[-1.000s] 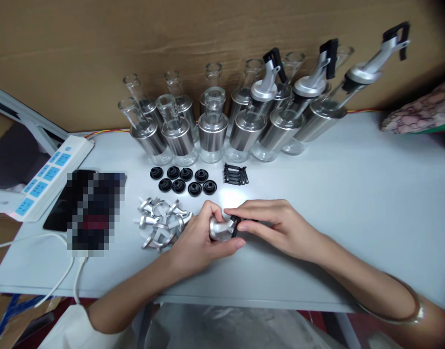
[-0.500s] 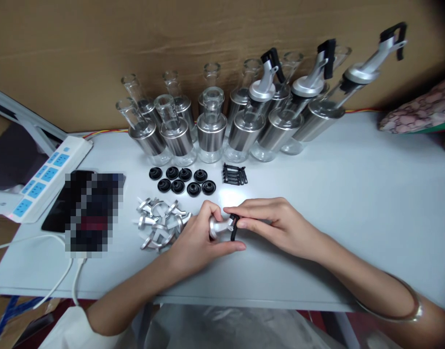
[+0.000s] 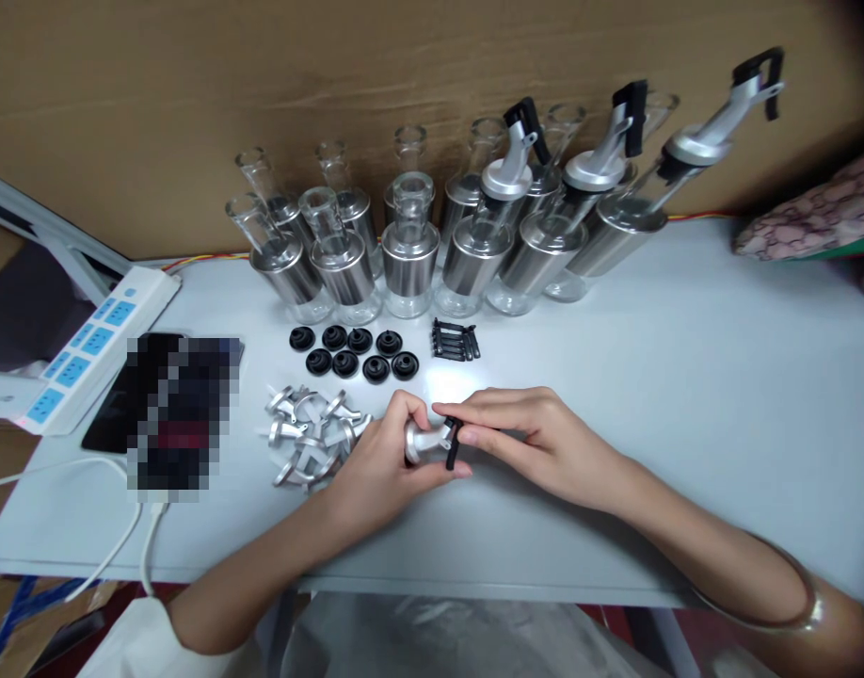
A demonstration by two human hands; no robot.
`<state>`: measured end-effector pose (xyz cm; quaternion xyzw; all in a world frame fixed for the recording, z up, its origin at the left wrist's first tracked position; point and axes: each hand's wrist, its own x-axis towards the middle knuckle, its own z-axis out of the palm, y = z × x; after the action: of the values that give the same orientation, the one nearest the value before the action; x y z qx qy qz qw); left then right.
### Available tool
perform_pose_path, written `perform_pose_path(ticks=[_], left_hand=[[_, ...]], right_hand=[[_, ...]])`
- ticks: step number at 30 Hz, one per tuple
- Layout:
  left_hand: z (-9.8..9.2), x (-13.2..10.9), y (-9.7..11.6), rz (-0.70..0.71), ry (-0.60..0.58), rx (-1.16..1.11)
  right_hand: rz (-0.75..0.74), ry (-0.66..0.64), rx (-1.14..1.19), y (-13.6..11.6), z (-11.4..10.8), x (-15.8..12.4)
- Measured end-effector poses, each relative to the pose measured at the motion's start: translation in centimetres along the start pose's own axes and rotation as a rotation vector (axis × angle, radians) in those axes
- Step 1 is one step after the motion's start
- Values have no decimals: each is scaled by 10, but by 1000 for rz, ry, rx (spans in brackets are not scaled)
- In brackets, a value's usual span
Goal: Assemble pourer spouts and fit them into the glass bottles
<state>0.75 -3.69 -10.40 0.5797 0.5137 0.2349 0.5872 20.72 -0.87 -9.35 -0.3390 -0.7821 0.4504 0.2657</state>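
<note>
- I watch through one camera worn on the person's head, facing forward and down across the white table [image 3: 686, 395].
- It sits above the near edge (which crosses low in my view), close enough that the tabletop spans nearly the whole width.
- The left hand [image 3: 384, 460] and right hand [image 3: 552, 444] meet just below the centre.
- At the top, my view ends on brown cardboard [image 3: 333, 56].

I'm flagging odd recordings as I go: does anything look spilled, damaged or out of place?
Nothing looks spilled or damaged. The oddest thing is a pixelated patch at the left, hiding much of the flat dark items there, so their condition can't be judged. The loose silver spouts lie jumbled, unlike the neatly rowed black caps.
</note>
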Motion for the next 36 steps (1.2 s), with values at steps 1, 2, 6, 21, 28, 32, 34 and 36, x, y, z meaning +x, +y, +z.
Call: perform_pose_path(ticks=[1,2,6,21,28,32,34,36], left_hand=[[0,0,0,-6,-3,-5],[-1,0,1,-15,-12,-15],[-2,0,2,-25,-31,-55],[0,0,6,42,-1,24],[0,0,4,43,14,81],[1,0,2,62,30,98],[0,0,1,67,24,91],[0,0,1,57,17,89]], right_hand=[[-5,7,-13,0,0,0],[-10,11,-23,0,1,0],[-34,18,-46,1,2,0],[-101,-20,-84,1,1,1],[-122,-5,-69,4,3,1],[-125,-2,-73,5,5,2],[-138,8,-81,5,5,2],[-143,16,-103,4,6,2]])
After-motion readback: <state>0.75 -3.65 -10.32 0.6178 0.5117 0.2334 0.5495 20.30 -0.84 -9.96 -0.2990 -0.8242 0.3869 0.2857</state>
